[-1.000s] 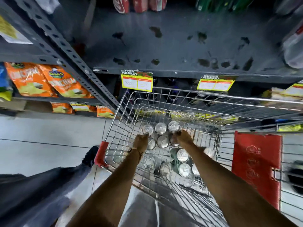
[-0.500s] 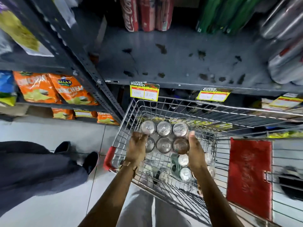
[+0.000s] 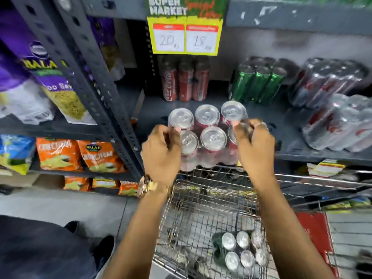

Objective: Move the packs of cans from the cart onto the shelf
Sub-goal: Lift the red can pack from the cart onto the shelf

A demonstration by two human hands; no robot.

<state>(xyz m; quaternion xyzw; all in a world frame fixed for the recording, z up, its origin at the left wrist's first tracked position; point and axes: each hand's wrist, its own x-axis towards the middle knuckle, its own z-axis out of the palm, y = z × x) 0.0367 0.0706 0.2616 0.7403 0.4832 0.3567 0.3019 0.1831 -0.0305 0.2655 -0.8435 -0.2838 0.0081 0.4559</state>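
A shrink-wrapped pack of red cans [image 3: 207,125] with silver tops is held up at the front edge of the dark grey shelf [image 3: 291,158]. My left hand [image 3: 161,152] grips its left side and my right hand [image 3: 254,146] grips its right side. Whether the pack rests on the shelf or hangs just above it, I cannot tell. Down in the wire cart [image 3: 201,218] lies a dark green pack of cans [image 3: 239,250], near the cart's right side.
On the shelf stand red cola cans [image 3: 184,81] at the back, a green pack [image 3: 257,81] and wrapped silver-red packs [image 3: 330,101] to the right. A yellow price sign [image 3: 185,35] hangs above. Snack bags [image 3: 60,154] fill the left rack. A person's dark trouser leg and shoe [image 3: 100,252] stand at left.
Both hands have lifted the red pack out of the cart and up to the shelf's front edge. The view has tilted upward; the green pack stays in the cart.
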